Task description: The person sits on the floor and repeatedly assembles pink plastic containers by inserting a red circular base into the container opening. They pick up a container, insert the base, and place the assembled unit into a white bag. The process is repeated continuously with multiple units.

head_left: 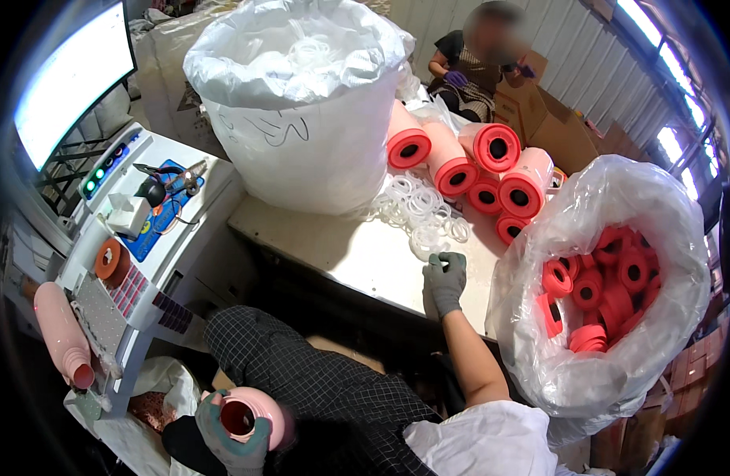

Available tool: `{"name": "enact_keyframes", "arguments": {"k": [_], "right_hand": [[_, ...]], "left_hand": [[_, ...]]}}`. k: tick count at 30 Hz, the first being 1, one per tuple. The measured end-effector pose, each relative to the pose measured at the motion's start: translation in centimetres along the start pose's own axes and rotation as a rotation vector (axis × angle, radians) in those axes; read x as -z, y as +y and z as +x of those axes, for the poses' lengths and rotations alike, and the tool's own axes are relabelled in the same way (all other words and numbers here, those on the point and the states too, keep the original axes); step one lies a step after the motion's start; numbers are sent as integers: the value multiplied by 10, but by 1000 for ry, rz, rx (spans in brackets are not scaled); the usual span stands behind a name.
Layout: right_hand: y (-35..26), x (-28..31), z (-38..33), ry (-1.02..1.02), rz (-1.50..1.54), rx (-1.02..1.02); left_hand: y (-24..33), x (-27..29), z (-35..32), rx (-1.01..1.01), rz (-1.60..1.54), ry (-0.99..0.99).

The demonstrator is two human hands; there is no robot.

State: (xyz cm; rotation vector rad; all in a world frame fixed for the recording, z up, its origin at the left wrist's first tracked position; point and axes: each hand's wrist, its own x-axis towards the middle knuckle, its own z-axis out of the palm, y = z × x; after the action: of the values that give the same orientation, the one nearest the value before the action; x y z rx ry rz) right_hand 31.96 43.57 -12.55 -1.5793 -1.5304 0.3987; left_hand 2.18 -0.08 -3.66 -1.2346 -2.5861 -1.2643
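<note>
Bottle (pixel 274 412): pink, gripped in the left hand (pixel 236 454), its open mouth toward the camera; the base is out of sight and the inside too dark to make out.
Left hand: gloved, low beside the checked trousers (pixel 293 357), thumb and fingers wrapped round the bottle's shoulder; the forearm is cut off below.
Right hand (pixel 446 279): gloved, over the near edge of the bench (pixel 333 247), forearm stretched forward, fingers curled toward the thumb; cannot tell whether they pinch anything.
Clear rings (pixel 419 205): just beyond the right hand's fingertips, overlapping too much to count.
Red-capped bottles (pixel 521 190): beyond the right hand, some partly hidden.
White sack (pixel 301 151): beyond and left of the right hand.
Plastic bag (pixel 674 214): right of the right hand, holding red caps (pixel 615 301), the lower ones hidden.
</note>
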Motion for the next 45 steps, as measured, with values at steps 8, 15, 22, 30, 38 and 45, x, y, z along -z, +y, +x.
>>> {"name": "enact_keyframes", "arguments": {"k": [8,15,22,30,38,45], "right_hand": [[-126,-34,-76,-712,934,-320],[-239,-48,-221,-1990,961,-300],[-272,7,-206,-1423,810,694],[-253,-20,-208,-989,806,1603],[-220,-42,-255,-1264,562,1475],[-285,-7,-225,-1335,786,1194]], "left_hand": [[-2,0,-14,-34,75,189],[43,13,6,-438,266,7],[33,9,6,-427,175,93],[36,25,11,-361,180,14],[26,41,20,-454,367,-113],[33,53,34,-309,455,-151]]}}
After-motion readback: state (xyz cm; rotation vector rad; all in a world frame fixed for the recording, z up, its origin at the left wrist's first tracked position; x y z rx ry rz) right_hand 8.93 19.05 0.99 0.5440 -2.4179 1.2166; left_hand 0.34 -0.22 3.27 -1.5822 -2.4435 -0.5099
